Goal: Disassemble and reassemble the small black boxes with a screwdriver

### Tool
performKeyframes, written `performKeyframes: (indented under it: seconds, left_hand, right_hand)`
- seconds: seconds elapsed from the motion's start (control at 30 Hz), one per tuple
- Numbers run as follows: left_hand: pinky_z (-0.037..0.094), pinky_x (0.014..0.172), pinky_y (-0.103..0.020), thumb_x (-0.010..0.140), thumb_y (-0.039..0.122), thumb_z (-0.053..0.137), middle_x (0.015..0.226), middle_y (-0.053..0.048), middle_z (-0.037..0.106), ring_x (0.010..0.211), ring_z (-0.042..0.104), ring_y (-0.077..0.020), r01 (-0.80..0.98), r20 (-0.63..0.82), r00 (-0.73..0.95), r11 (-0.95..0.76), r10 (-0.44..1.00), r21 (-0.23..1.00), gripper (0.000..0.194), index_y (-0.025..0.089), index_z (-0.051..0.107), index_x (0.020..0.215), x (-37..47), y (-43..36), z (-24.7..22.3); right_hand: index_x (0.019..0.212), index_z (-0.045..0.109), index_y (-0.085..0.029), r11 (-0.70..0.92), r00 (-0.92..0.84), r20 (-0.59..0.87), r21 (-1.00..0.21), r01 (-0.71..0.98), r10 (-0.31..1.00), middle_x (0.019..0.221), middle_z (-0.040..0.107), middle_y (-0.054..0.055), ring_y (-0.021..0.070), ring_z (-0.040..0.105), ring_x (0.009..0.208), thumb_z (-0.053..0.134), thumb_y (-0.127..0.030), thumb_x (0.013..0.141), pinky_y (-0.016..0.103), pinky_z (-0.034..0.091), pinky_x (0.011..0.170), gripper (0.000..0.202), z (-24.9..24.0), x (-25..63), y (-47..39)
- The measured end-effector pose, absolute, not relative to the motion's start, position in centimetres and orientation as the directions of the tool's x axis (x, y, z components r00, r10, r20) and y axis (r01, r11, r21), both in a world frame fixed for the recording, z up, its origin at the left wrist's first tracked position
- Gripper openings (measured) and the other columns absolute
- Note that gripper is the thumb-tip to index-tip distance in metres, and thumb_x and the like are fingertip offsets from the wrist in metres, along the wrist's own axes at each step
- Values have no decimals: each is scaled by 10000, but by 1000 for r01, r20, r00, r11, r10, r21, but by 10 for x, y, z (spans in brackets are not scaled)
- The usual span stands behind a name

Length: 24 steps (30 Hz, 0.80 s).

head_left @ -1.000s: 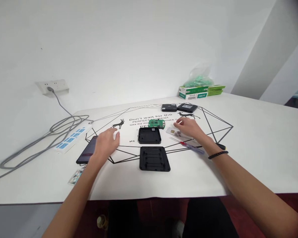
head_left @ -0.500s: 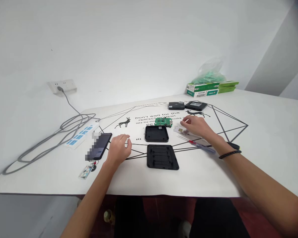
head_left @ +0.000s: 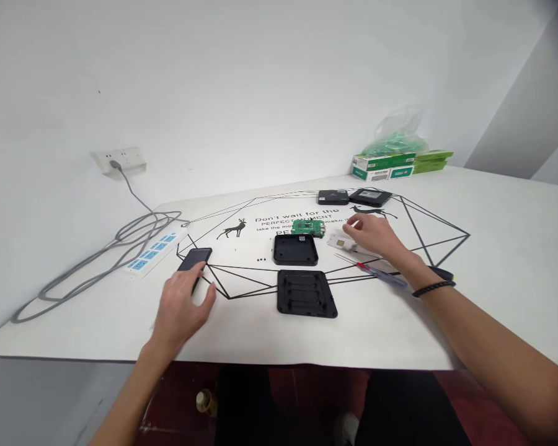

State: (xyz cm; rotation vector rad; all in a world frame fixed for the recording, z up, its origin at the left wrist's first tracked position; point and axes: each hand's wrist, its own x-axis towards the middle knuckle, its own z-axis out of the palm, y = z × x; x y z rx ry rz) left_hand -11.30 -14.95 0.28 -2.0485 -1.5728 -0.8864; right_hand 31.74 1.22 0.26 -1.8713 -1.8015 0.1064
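Observation:
My left hand [head_left: 181, 303] lies over the lower part of a dark phone [head_left: 198, 255], its thumb spread away from the fingers. The hand covers much of the phone, and I see no grip closed around it. Loosely curled, my right hand [head_left: 374, 235] hovers by a small white card-like piece [head_left: 341, 243] with a gold patch; its thumb and fingers look slightly apart, holding nothing visible. A screwdriver [head_left: 381, 274] with a red and clear handle lies below that hand. Between the hands are a black case shell [head_left: 295, 250], its black cover [head_left: 305, 294] and a green circuit board [head_left: 308, 228].
Several tiny dark screws [head_left: 261, 259] lie left of the shell. A white power strip [head_left: 158, 251] and coiled grey cable [head_left: 81, 282] occupy the left. Two black boxes [head_left: 333, 197] sit farther back, with green-and-white cartons [head_left: 384, 166] behind. A dark-handled tool [head_left: 441, 272] is partly behind my right wrist.
My left hand has moved left and toward me, from beside the phone to over it, now hiding the keychain. My right hand has stayed near the white piece. The view shifted slightly.

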Motion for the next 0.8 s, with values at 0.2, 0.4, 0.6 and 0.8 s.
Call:
performKeyframes:
  seconds: [0.2, 0.4, 0.6, 0.8]
  left_hand:
    - [371, 997, -571, 923, 482, 536, 1122, -144, 750, 1109, 604, -385, 999, 613, -2, -24, 790, 33, 567, 132, 546, 1370, -148, -169, -6]
    - [307, 1058, -583, 928, 485, 531, 1177, -150, 747, 1185, 573, -390, 1000, 583, 26, -31, 812, 0, 552, 143, 559, 1360, -145, -166, -10]
    - [315, 1073, -577, 925, 463, 528, 1213, -155, 728, 1216, 571, -376, 999, 531, 19, -31, 847, 13, 527, 143, 575, 1341, -147, -163, -12]
    - [327, 1065, -582, 926, 492, 534, 1176, -176, 730, 1232, 560, -387, 999, 552, -2, -23, 834, 39, 614, 133, 506, 1423, -145, -165, -10]
  right_hand:
    - [1098, 699, -176, 7, 158, 329, -449, 893, 931, 934, 758, 111, 314, 669, 931, 520, -392, 854, 393, 485, 813, 371, -1, 320, 12]
    - [1135, 683, -175, 1, 163, 318, -458, 889, 934, 942, 751, 111, 318, 663, 940, 522, -411, 849, 407, 480, 850, 404, -3, 321, 14]
    - [1137, 679, -181, 11, 162, 321, -476, 879, 933, 925, 749, 107, 308, 663, 940, 550, -415, 828, 392, 482, 821, 409, -5, 322, 16]
    - [1137, 674, -182, 16, 173, 338, -489, 872, 925, 923, 748, 113, 324, 662, 953, 542, -406, 823, 411, 484, 837, 408, -3, 320, 13]
